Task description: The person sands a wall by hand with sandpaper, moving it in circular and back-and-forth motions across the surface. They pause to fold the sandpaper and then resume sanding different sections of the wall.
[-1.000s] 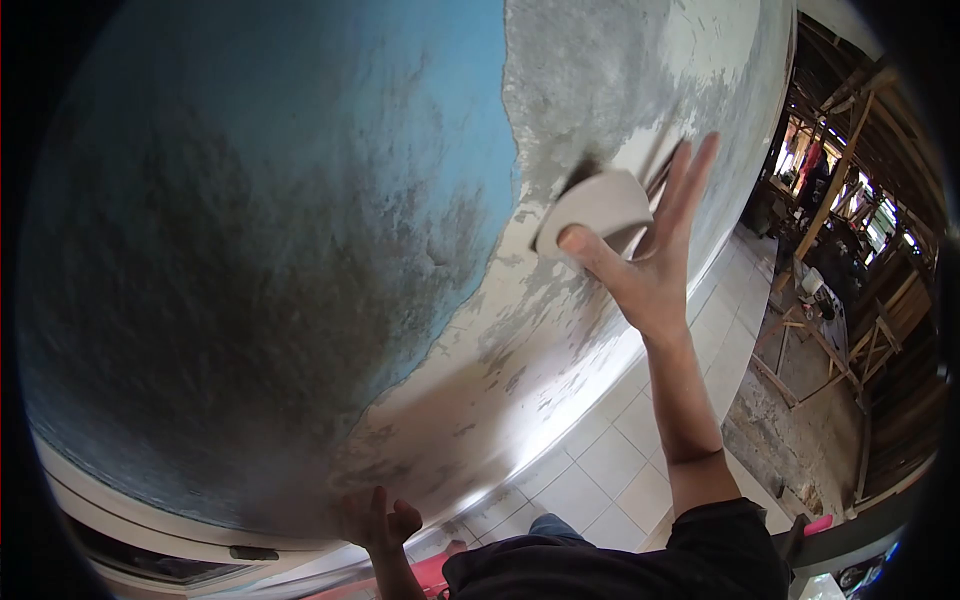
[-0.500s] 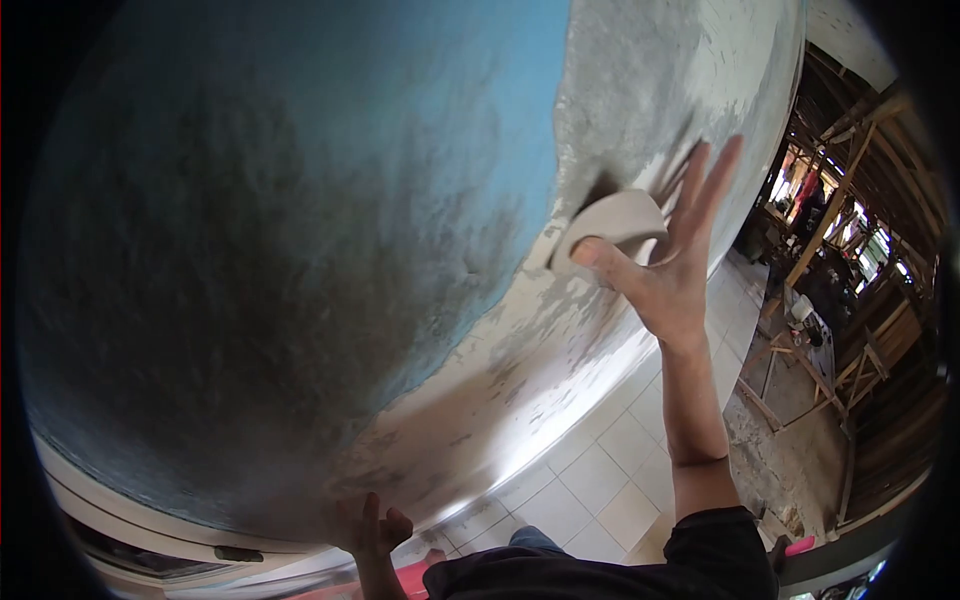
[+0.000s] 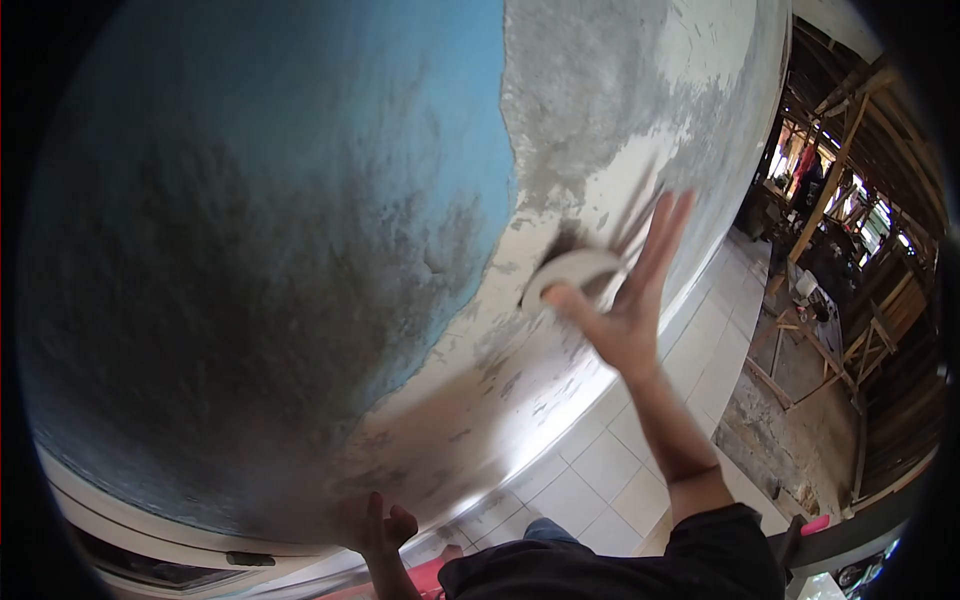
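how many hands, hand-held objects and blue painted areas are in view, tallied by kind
Hands: 2, the left hand and the right hand
Hand-held objects: 1, the pale curved object
Blue painted areas: 1, the blue paint on the wall
Total: 4

We see a floor (image 3: 600, 460) of pale square tiles with darker joints, running as a strip along the foot of the wall (image 3: 300, 250). One tile near us looks more beige than its neighbours, and light falls brightly along the wall's side. On the right the tiles stop, and beyond them we see rough, patchy grey-brown ground (image 3: 760, 440). A wooden frame (image 3: 768, 383) stands on that ground, with slanting pieces resting low against it.
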